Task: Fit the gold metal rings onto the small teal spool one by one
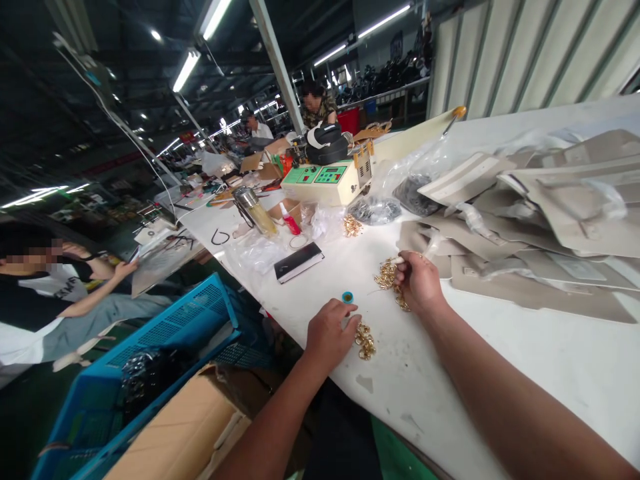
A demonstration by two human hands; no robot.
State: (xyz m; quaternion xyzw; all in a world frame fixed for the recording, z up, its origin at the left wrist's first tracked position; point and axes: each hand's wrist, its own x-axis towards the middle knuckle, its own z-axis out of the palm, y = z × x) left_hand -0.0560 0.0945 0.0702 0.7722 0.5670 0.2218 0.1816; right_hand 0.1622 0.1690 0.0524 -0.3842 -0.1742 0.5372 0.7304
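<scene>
My left hand (330, 337) is low over the white table, thumb and fingers apart, with nothing visible between them. Just beside its fingertips lies a small pile of gold-coloured metal rings (366, 342). A small round blue container (347, 297) with something dark yellow inside stands beyond its knuckles. My right hand (421, 281) is closed in a pinch on a slim whitish stick (399, 260), whose kind I cannot make out. Under and beside those fingers spreads a larger pile of gold-coloured metal fittings (385, 275), partly hidden by the hand.
Grey-beige flat panels (545, 267) with plastic wrap are stacked at right. Farther back are a black wallet-like case (299, 262), a red bottle (290, 221), a flask (255, 210) and a cream machine (325, 180). A blue crate (150, 333) stands left, near a seated person (65, 300).
</scene>
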